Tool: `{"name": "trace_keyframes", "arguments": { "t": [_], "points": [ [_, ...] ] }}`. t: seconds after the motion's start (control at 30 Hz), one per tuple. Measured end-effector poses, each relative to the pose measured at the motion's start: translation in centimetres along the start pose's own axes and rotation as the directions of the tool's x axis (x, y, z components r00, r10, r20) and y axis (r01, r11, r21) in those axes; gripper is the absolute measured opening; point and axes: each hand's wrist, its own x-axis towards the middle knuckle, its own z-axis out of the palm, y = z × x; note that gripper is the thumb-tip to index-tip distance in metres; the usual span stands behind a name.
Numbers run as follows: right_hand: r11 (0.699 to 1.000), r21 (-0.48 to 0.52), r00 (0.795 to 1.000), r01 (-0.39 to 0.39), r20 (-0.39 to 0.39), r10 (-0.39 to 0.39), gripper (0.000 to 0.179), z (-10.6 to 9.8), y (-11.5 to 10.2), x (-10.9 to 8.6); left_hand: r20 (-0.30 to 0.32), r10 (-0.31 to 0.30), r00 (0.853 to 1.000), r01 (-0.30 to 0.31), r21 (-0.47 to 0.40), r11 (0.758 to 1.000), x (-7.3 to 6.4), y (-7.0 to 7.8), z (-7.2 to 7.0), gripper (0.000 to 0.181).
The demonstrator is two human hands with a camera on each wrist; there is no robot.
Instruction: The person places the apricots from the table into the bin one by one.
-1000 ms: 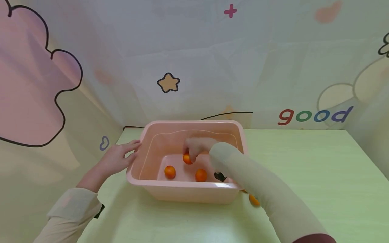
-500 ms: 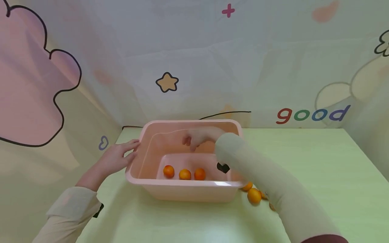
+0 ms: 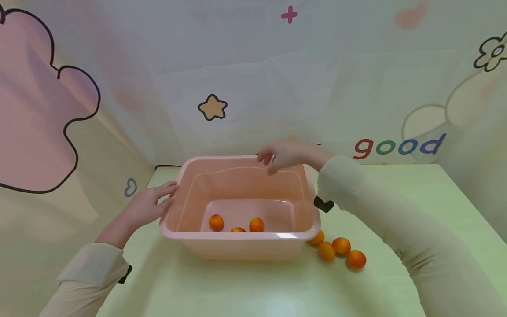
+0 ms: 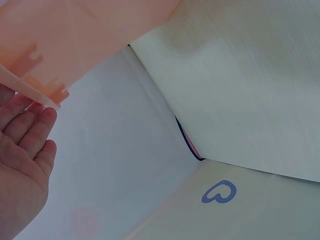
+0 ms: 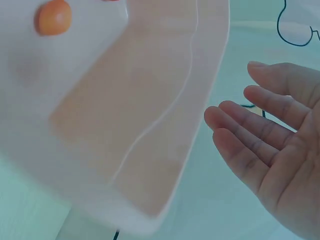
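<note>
A pink plastic basin (image 3: 237,246) stands on the table, holding small round orange fruits that look like mandarins, such as this left fruit (image 3: 216,223) and this right fruit (image 3: 256,225). The front rim partly hides a middle fruit (image 3: 238,230). With fingers extended, my left hand (image 3: 147,206) rests its fingertips at the basin's left rim, as the left wrist view also shows. Above the basin's back right rim is my right hand (image 3: 291,155), its fingers loosely bent and holding nothing. In the right wrist view the right hand's palm (image 5: 295,165) shows bare beside the basin wall.
Several more orange fruits lie on the pale green table (image 3: 396,207) by the basin's front right corner, among them a nearest fruit (image 3: 356,260). A printed cloth backdrop (image 3: 253,88) rises behind the table and along its sides.
My right hand let the middle fruit go inside the basin, then rose up and right to the back rim. The left hand stays at the rim. The fruits outside have come into view.
</note>
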Motion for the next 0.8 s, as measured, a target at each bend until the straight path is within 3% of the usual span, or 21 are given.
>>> {"name": "trace_keyframes", "arguments": {
  "t": [0.23, 0.6, 0.8],
  "points": [
    [0.999, 0.006, 0.996, 0.046, -0.078, -0.046, 0.037, -1.1, 1.9, -2.8, 0.014, -0.022, 1.000, 0.022, -0.002, 1.000, -0.1, 0.3, -0.1, 0.041],
    [0.995, 0.096, 0.987, -0.003, -0.157, 0.018, 0.037, -1.9, 6.2, -7.1, 0.008, -0.010, 1.000, 0.010, -0.012, 1.000, -0.3, 0.4, -0.3, 0.041],
    [0.993, 0.121, 0.989, -0.012, -0.146, 0.030, 0.040, -1.2, 8.8, -9.1, 0.010, -0.001, 1.000, 0.002, -0.006, 1.000, -0.3, 0.6, -0.4, 0.041]
  ]
}}
